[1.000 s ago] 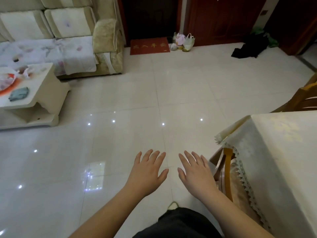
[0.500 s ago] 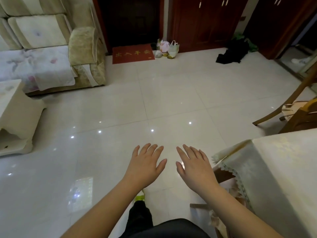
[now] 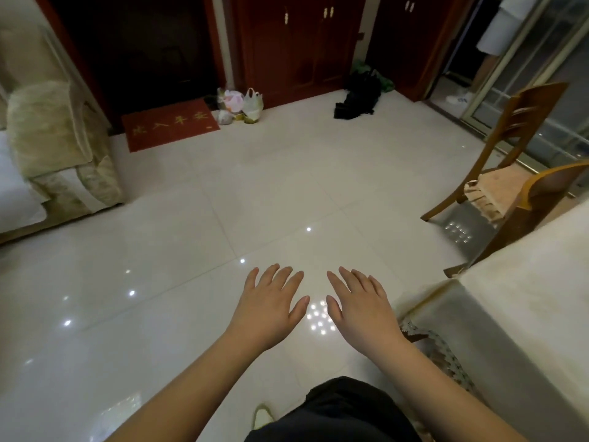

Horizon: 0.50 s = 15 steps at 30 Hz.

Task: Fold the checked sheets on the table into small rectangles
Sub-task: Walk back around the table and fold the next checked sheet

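Hands are hovering over the floor tiles in the lower middle of the frame, palms down: the left hand [image 3: 269, 309] and the right hand [image 3: 363, 309] are both spread flat, each grip empty and touching nothing. No checked sheets are showing anywhere; the only task surface in sight is the tabletop [image 3: 538, 301] at the lower right edge of the frame, draped in a pale cloth with lace trim, and its visible part is carrying nothing checked. So where the sheets are lying, which way they are pointing and how their long axis is running cannot be told from here. Judging by this, the person is only approaching the work. To do it well they are likely needing to turn toward the tabletop, find a sheet, and take two corners of one short edge so the first fold is landing square. A wooden chair [image 3: 513, 154] is standing at the right.
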Available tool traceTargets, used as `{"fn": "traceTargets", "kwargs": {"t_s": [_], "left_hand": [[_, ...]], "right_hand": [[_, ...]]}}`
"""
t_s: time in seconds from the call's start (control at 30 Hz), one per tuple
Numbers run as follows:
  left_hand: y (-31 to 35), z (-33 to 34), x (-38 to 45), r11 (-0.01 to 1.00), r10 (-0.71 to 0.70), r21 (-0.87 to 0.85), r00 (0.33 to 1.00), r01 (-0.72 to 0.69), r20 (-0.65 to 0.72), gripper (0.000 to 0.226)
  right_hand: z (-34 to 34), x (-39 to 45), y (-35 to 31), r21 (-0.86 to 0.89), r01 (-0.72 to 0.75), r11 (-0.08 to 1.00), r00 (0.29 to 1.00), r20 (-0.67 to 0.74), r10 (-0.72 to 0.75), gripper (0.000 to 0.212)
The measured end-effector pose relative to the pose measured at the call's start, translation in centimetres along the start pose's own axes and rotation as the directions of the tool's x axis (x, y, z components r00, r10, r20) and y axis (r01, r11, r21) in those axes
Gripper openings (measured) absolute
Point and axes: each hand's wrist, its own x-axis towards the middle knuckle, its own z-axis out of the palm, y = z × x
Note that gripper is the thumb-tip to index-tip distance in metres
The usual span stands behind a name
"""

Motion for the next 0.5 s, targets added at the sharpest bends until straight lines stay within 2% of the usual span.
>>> {"fn": "traceTargets", "kwargs": {"t_s": [0.2, 0.4, 0.5], "left_hand": [[0.2, -0.2, 9.9, 0.994, 0.108, 0.018, 0.994, -0.108, 0.03, 0.07], [2.6, -0.5, 21.6, 0.976, 0.202, 0.059, 0.976, -0.207, 0.08, 0.076], [4.3, -1.2, 27.0, 0.968, 0.235, 0.067, 0.966, -0.243, 0.105, 0.077]], "right_hand": [[-0.6, 6.4, 4.1, 0.027, -0.11, 0.994, 0.993, -0.039, 0.111, 0.056], [-0.6, 13.7, 10.8, 0.106, -0.185, 0.977, 0.982, -0.026, 0.188, 0.077], [-1.6, 17.0, 14.4, 0.128, -0.229, 0.965, 0.974, 0.028, 0.227, 0.085]]}}
